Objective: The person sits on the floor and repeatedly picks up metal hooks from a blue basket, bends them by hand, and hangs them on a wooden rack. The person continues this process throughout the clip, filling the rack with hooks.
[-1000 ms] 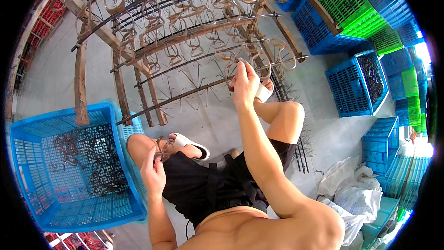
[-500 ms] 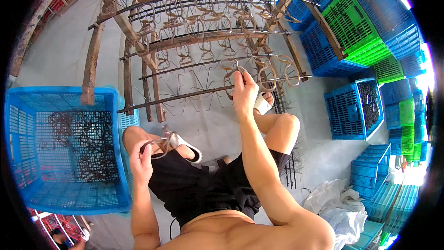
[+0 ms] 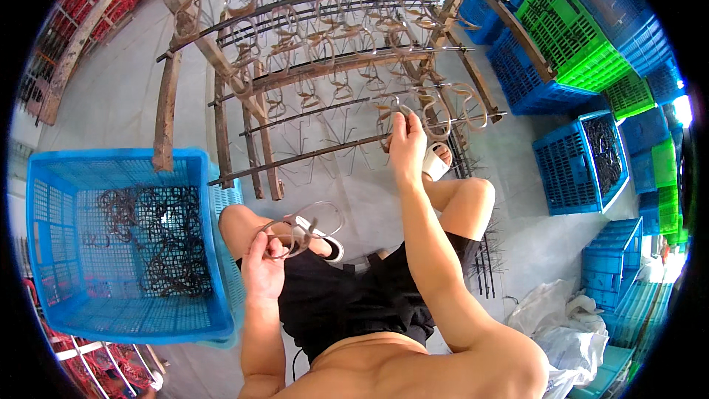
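My left hand (image 3: pixel 264 270) is raised above my left thigh, its fingers closed on translucent brownish eyeglass frames (image 3: pixel 301 235) whose loops stick out to the right. Cannot tell how many it holds. At the right end of the front rod (image 3: pixel 310 148) of a wooden rack, my right hand (image 3: pixel 408 149) pinches another frame (image 3: pixel 383 106) by its upper part. Just right of those fingers, two more loop-shaped frames (image 3: pixel 436 120) hang on the rod. Thin wire prongs fan out along its left part, with no frames on them.
The wooden rack (image 3: pixel 255 89) bears several rods hung with similar frames. On the left stands a blue crate (image 3: pixel 214 251) with dark wiry pieces inside. To the right are another blue crate (image 3: pixel 565 177), stacked green crates (image 3: pixel 569 29) and white plastic bags (image 3: pixel 557 325).
My left hand has risen slightly, and the frames in it have turned so their loops spread to the right. My right hand stays at the same spot on the rod. The whole view has shifted a little.
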Demonstrator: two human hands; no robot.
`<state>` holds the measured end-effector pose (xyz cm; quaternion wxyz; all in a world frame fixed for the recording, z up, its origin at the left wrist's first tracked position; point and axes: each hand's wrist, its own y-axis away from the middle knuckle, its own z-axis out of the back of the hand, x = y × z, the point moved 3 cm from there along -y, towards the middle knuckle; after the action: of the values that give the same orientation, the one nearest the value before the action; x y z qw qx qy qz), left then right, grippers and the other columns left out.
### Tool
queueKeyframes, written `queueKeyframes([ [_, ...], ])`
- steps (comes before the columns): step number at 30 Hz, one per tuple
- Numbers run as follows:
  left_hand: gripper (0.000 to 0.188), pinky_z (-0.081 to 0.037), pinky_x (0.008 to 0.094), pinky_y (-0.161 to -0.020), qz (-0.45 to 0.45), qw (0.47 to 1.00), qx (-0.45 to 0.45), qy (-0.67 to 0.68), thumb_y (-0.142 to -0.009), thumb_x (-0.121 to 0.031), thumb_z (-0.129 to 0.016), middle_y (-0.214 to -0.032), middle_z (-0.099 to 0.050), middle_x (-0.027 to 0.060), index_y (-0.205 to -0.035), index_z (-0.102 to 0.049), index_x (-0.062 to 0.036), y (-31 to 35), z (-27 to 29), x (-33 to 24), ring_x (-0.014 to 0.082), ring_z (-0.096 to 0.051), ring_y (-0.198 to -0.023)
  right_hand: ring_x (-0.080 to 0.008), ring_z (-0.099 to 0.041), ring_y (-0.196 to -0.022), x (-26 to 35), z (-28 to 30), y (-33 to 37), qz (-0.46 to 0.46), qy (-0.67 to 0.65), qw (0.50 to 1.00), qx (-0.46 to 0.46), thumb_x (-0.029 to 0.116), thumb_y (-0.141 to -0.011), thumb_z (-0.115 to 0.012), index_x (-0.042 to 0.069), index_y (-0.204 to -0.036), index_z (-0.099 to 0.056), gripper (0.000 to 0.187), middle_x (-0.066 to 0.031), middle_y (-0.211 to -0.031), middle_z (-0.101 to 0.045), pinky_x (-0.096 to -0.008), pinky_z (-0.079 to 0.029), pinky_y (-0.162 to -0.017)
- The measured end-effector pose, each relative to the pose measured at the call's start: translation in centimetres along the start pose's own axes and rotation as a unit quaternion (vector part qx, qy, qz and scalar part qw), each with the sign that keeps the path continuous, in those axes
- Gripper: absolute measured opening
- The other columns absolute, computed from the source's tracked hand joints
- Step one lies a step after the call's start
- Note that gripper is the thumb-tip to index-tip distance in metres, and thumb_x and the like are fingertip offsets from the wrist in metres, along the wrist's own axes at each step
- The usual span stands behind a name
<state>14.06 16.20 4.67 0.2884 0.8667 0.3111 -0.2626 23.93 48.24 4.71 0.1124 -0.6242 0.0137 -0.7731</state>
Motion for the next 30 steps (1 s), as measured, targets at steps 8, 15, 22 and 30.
queueKeyframes([
  [8,0.018,-0.033,0.0230,-0.054,0.005,0.999,0.043,-0.001,-0.092,-0.013,-0.049,-0.065,-0.046,-0.0018,-0.099,-0.060,-0.0004,0.0,-1.8,1.0,0.0070,-0.039,-0.057,-0.0260,-0.052,-0.079,7.3,1.5,11.1,0.158,-0.083,0.853,0.491,0.020,-0.086,-0.061,-0.001,-0.103,-0.055,0.027,-0.0145,-0.086,-0.055,-0.0348,-0.043,-0.071],
  [15,0.016,-0.032,0.0201,-0.052,-0.010,0.992,0.007,-0.127,-0.091,-0.012,-0.053,-0.070,-0.049,-0.0003,-0.100,-0.059,-0.0007,-0.2,-1.8,0.7,0.0062,-0.040,-0.057,-0.0088,-0.049,-0.049,5.5,1.6,7.9,-0.029,-0.227,0.912,0.342,0.016,-0.094,-0.049,0.002,-0.085,-0.049,0.017,-0.0015,-0.058,-0.051,-0.0235,-0.038,-0.044],
  [22,0.010,-0.044,0.0199,-0.068,-0.118,0.927,-0.082,-0.348,-0.089,-0.006,-0.055,-0.083,-0.063,0.0049,-0.097,-0.058,-0.0006,0.0,1.9,-1.6,0.0071,-0.053,-0.069,-0.0079,-0.048,-0.045,2.3,-5.3,5.5,-0.112,-0.172,0.978,0.023,0.018,-0.096,-0.043,0.002,-0.087,-0.046,0.019,-0.0018,-0.061,-0.051,-0.0243,-0.039,-0.037],
  [30,0.023,-0.046,0.0231,-0.060,-0.057,0.960,-0.111,-0.249,-0.091,-0.019,-0.055,-0.091,-0.066,0.0077,-0.108,-0.055,-0.0044,0.2,3.6,-2.2,0.0107,-0.058,-0.072,-0.0082,-0.048,-0.043,2.8,-6.1,5.2,-0.157,-0.179,0.970,0.049,0.020,-0.095,-0.045,0.003,-0.075,-0.048,0.026,-0.0014,-0.057,-0.049,-0.0236,-0.038,-0.034],
])
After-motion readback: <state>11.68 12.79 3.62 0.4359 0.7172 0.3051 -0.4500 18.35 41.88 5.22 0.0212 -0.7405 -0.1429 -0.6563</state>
